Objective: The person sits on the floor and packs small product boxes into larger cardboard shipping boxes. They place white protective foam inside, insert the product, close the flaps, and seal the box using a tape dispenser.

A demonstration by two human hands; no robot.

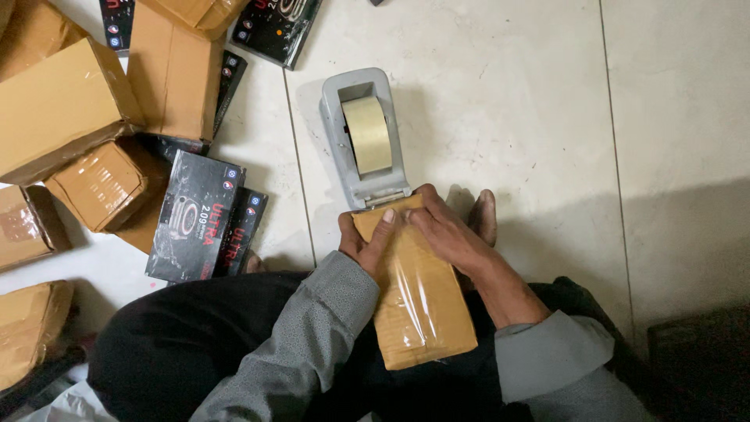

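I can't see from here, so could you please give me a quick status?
Both hands, left and right, on parcel. Parcel end at tape dispenser. Nothing in the way.

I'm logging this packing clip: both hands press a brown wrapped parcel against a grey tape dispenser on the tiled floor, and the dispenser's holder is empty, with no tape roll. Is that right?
Not quite. The grey tape dispenser is not empty: a roll of tan tape sits in it, as the head view shows. The rest holds: the left hand and right hand press the brown wrapped parcel against it on the tiled floor.

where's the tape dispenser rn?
Head view, upper centre: the grey tape dispenser stands on the tiled floor, right above the brown parcel.
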